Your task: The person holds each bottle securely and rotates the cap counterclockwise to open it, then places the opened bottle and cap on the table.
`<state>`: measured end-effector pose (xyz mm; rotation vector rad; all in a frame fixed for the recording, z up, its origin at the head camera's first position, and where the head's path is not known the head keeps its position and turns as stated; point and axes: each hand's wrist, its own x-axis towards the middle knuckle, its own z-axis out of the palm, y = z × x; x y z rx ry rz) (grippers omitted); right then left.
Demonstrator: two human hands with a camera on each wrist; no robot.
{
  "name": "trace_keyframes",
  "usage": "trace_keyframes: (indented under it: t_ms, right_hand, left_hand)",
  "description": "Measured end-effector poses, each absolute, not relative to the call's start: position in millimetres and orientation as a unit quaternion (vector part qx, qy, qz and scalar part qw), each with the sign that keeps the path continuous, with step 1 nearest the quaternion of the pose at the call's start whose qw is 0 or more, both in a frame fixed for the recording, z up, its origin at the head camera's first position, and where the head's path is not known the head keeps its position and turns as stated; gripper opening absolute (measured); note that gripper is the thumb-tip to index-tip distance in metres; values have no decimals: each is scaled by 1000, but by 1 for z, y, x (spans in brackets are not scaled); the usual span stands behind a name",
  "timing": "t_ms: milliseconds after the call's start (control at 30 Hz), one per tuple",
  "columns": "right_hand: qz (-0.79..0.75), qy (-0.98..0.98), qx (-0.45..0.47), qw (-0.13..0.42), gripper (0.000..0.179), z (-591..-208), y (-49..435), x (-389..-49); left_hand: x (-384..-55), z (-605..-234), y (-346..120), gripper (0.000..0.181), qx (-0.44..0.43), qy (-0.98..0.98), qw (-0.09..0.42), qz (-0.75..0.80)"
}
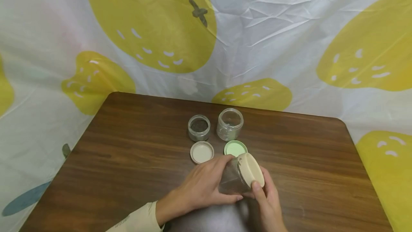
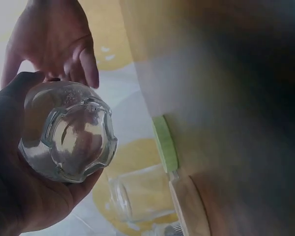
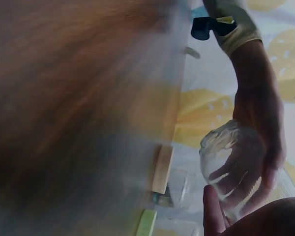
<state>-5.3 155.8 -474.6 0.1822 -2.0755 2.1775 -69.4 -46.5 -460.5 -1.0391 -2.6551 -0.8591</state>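
Note:
A clear jar (image 1: 231, 176) with a cream lid (image 1: 252, 170) is held tilted above the table's near part. My left hand (image 1: 201, 183) grips the jar's body, thumb on one side and fingers round the other. The thumb and fingers of my right hand (image 1: 269, 203) pinch the lid's rim. In the left wrist view the bottom of the jar (image 2: 78, 135) faces the camera, and nothing shows inside. Just beyond the jar, a green lid (image 1: 235, 148) and a beige lid (image 1: 201, 152) lie on the table.
Behind the lids stand a small open jar (image 1: 199, 128) with dark contents and a taller open clear jar (image 1: 230, 124). The brown wooden table (image 1: 135, 146) ends at a hanging white cloth (image 1: 276, 38) with yellow fruit prints.

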Motion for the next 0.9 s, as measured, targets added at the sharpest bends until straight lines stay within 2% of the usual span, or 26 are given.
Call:
trace_keyframes:
  t_ms: [367,600,767,900]
  right_hand:
    - [639,-762,86,59,44,-478,167,-6]
    - [450,-886,81,72,33,-457,173,-12]
    - [342,-937,66,39,28,-442,177,-16]
    - [340,-939,42,0,25,-437,178,-19]
  left_hand:
    - [-64,-464,-50,97,-362,-884,116,-273]
    - [-58,-465,-49,99,-376,-882,149,-243]
    - [-57,-467,-48,98,-376,-884,166,-223]
    - [-58,-467,-47,95,-374,-885,174,-215]
